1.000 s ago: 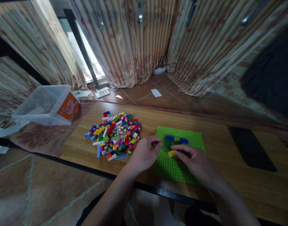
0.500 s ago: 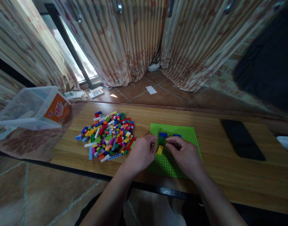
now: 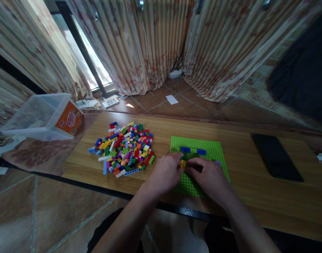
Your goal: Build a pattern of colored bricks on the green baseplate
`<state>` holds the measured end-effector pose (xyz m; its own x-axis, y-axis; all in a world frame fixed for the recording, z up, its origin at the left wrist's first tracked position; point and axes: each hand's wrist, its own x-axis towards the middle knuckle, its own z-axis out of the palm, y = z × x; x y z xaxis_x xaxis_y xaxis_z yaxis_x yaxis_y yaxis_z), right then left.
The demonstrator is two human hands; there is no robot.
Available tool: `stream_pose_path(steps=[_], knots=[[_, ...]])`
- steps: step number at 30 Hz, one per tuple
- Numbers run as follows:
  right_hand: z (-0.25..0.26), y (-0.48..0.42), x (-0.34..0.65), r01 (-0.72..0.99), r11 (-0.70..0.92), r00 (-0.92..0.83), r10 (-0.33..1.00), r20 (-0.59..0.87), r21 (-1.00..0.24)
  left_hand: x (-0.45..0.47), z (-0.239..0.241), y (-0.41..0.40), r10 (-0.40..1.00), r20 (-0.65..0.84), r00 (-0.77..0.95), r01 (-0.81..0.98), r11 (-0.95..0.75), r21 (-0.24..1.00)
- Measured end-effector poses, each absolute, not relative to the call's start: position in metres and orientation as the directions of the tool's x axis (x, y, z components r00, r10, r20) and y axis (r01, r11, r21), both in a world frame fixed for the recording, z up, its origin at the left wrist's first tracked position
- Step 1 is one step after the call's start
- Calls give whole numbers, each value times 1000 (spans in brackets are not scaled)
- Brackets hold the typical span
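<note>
A light green baseplate (image 3: 203, 142) lies on the wooden table under both my hands. Two blue bricks stand on its far part, a left one (image 3: 185, 149) and a right one (image 3: 201, 151). A yellow brick (image 3: 183, 163) sits between my fingertips, just nearer than a dark green piece (image 3: 186, 154) that my fingers partly hide. My left hand (image 3: 166, 171) is closed, its fingertips pressed on the yellow brick's left side. From the right, my right hand (image 3: 208, 174) pinches the same brick with thumb and forefinger. A purple piece (image 3: 218, 163) peeks out behind my right hand.
A heap of mixed bricks (image 3: 126, 149) covers the table left of the baseplate. Farther left stands a clear plastic box (image 3: 42, 131) with an orange label. A black phone-like slab (image 3: 275, 156) lies to the right. The table's dark front edge (image 3: 184, 210) runs below my wrists.
My hands have come together on the yellow brick, which was lying uncovered between them. It has turned and now sits closer to the dark green piece. The view has shifted slightly.
</note>
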<state>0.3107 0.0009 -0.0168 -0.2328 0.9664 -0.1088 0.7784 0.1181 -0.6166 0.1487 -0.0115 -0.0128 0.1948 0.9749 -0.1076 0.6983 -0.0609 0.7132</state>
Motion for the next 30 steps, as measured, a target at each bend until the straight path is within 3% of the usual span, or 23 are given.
stream_pose_path(steps=[14, 30], knots=[[-16, 3, 313, 771, 152, -246, 967, -69, -618, 148, -15, -11, 980, -105, 169, 651, -31, 759], [-17, 6, 306, 816, 56, -154, 980, -123, -576, 157, -18, -2, 993, -113, 27, 614, 72, 786]])
